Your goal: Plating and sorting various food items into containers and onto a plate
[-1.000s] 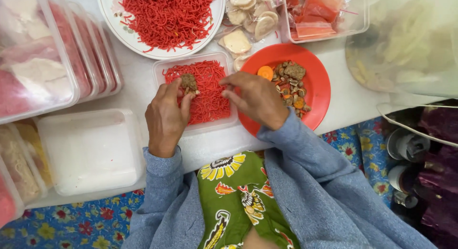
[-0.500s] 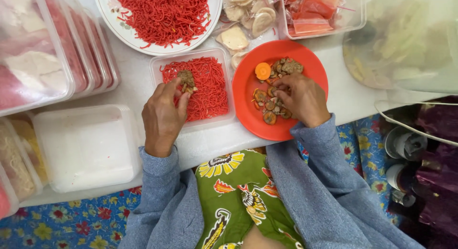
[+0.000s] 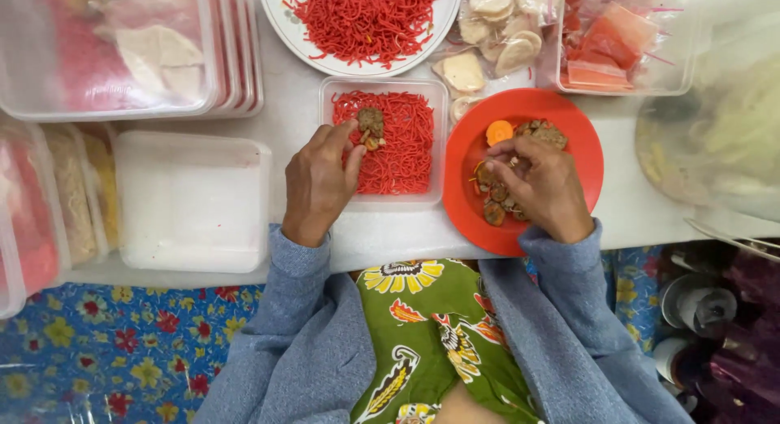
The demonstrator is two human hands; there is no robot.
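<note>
Near the tabletop's front edge, the left hand [image 3: 318, 183] pinches brown pieces [image 3: 371, 125] in a narrow grip over the clear tub [image 3: 384, 143] of red shreds. The right hand [image 3: 543, 186] curls its grip on brown slices [image 3: 493, 198] in the orange plate [image 3: 578, 144].

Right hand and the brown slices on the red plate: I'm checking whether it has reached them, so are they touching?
Touching. The head view shows the right hand with fingertips pressed onto the brown slices on the red plate.
</note>
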